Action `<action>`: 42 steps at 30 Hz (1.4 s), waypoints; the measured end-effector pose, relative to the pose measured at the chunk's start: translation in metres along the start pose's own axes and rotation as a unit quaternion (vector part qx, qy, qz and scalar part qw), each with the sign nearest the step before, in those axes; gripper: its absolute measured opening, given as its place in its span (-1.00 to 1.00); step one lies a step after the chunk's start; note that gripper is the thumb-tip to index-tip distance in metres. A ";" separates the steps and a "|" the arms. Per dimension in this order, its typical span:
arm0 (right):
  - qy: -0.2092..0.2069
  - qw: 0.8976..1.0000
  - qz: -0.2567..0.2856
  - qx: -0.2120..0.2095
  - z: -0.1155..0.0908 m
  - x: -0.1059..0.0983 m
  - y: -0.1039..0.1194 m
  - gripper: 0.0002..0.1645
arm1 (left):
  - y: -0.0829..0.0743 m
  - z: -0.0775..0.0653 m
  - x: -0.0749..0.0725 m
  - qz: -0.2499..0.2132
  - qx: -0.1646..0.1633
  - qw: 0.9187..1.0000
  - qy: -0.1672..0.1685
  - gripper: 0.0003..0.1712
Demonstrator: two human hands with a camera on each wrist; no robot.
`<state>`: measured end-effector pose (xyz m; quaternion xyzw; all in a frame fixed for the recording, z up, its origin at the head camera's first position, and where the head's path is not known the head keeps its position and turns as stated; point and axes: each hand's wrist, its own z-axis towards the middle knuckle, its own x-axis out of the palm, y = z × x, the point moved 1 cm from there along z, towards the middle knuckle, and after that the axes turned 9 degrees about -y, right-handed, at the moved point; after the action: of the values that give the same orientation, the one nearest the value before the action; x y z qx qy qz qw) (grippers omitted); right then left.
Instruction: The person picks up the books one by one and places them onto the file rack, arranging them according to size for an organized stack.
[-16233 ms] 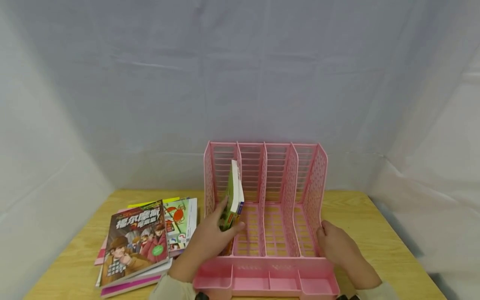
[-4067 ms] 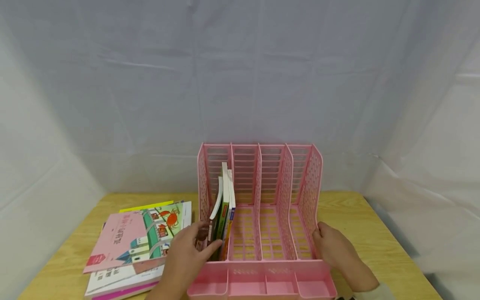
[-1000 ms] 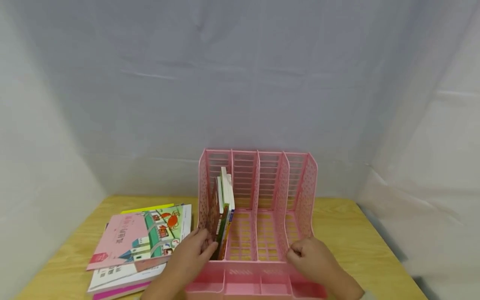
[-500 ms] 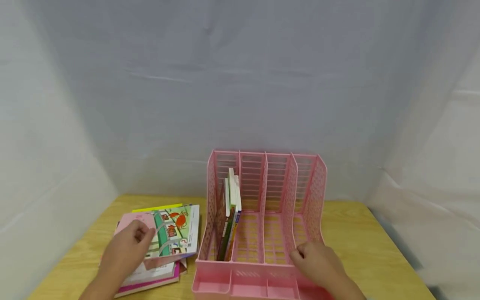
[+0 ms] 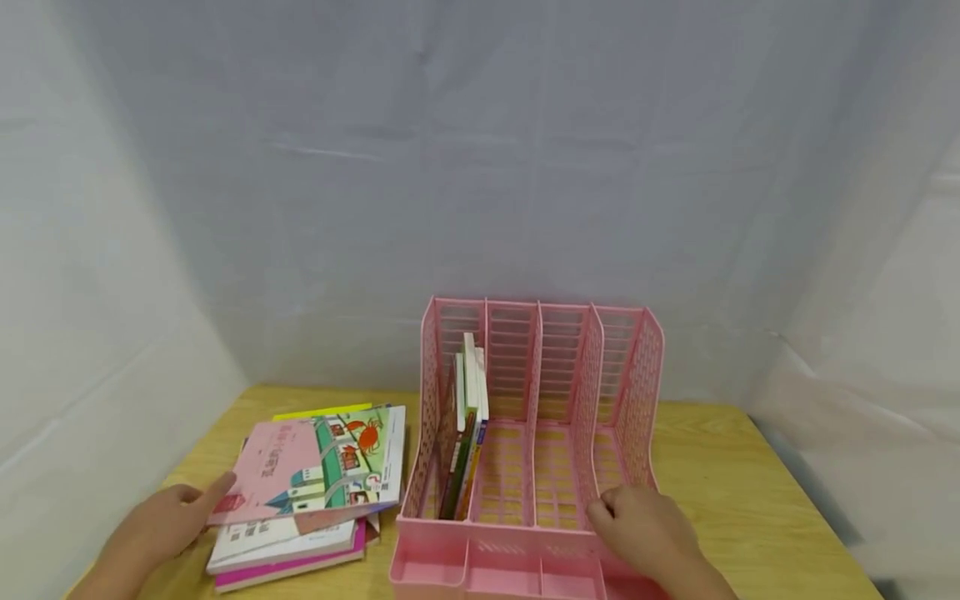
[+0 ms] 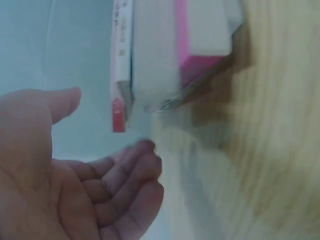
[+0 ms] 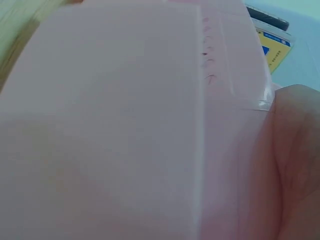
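My left hand (image 5: 161,523) is beside the left corner of a pink picture book (image 5: 281,458), the top one of a pile. In the left wrist view, its loosely bent fingers (image 6: 132,187) and thumb are spread, with a gap between them and the book. My right hand (image 5: 648,533) grips the front rim of a pink plastic file rack (image 5: 525,537), near the rightmost divider; its fingertips are hidden. Several thin books (image 5: 468,433) stand in the rack's leftmost slot, leaning slightly.
Under the pink book lie a thick white book (image 5: 285,540), a book with a magenta cover (image 5: 292,567) and a yellow-edged one (image 5: 322,412). The wooden table (image 5: 720,483) is enclosed by pale cloth (image 5: 480,167) behind and at both sides.
My left hand has left the books in the leftmost slot and moved left to the pile. Earlier, a dark-covered comic went from the pile into that slot. My right hand shifted from the side wall to the front rim.
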<state>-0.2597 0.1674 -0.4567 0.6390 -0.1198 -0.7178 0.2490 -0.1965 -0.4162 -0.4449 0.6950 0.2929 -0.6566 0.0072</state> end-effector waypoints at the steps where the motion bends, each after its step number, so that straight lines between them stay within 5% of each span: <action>1: -0.004 1.000 0.014 0.001 0.000 -0.003 0.000 -0.46 | 0.000 0.001 0.002 -0.006 0.002 1.000 0.006 0.12; 5: -0.074 0.996 0.043 0.002 0.004 -0.018 -0.004 -0.55 | -0.003 0.002 0.013 -0.043 -0.014 0.999 0.024 0.04; 9: -0.140 0.990 0.001 0.027 0.007 -0.033 -0.012 -0.73 | -0.005 0.003 0.022 -0.062 -0.027 0.997 0.022 0.06; 14: -0.074 0.994 -0.039 0.066 0.009 -0.035 -0.022 -0.72 | -0.003 0.007 0.027 -0.123 -0.037 0.991 0.034 -0.05; 19: -0.049 0.994 -0.050 0.081 0.012 -0.030 -0.027 -0.57 | 0.002 0.008 0.028 -0.226 -0.072 0.967 0.092 -0.08; 25: 0.001 0.994 -0.067 0.081 0.018 -0.027 -0.031 -0.47 | 0.005 0.004 0.026 -0.257 -0.065 0.957 0.119 -0.11; 32: 0.017 0.995 -0.078 0.067 0.021 -0.026 -0.029 -0.56 | 0.009 0.003 0.025 -0.211 -0.093 0.968 0.095 -0.14; 38: 0.019 0.994 -0.078 0.070 0.020 -0.024 -0.028 -0.54 | 0.014 0.005 0.021 -0.110 -0.053 0.990 0.067 0.15; 42: 0.027 0.996 -0.063 0.060 0.019 -0.024 -0.029 -0.57 | 0.013 0.006 0.017 -0.076 -0.054 0.995 0.026 0.18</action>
<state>-0.2827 0.2015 -0.4477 0.6780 -0.1154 -0.7064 0.1673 -0.1968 -0.4222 -0.4658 0.6862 0.3798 -0.6203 -0.0131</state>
